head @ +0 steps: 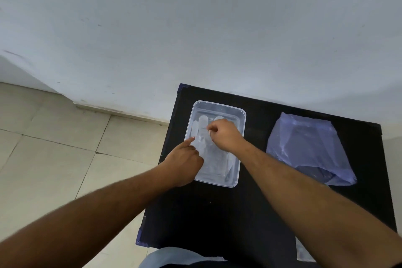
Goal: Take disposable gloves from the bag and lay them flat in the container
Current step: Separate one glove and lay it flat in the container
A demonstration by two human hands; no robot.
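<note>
A clear plastic container (pixel 241 115) stands on a black table (pixel 256 202), left of a bluish see-through bag (pixel 304 146). A thin transparent glove (pixel 203 123) lies inside the container, its fingers pointing to the far end. My right hand (pixel 226 136) is over the container's middle, fingers pinched on the glove's film. My left hand (pixel 185 160) rests at the container's near left side, its forefinger stretched out and pressing on the glove. The glove's lower half is hidden under both hands.
The table stands against a white wall (pixel 195 28). To the left is a tiled floor (pixel 54 148) far below the table's left edge. Bare black tabletop lies in front of the container and bag.
</note>
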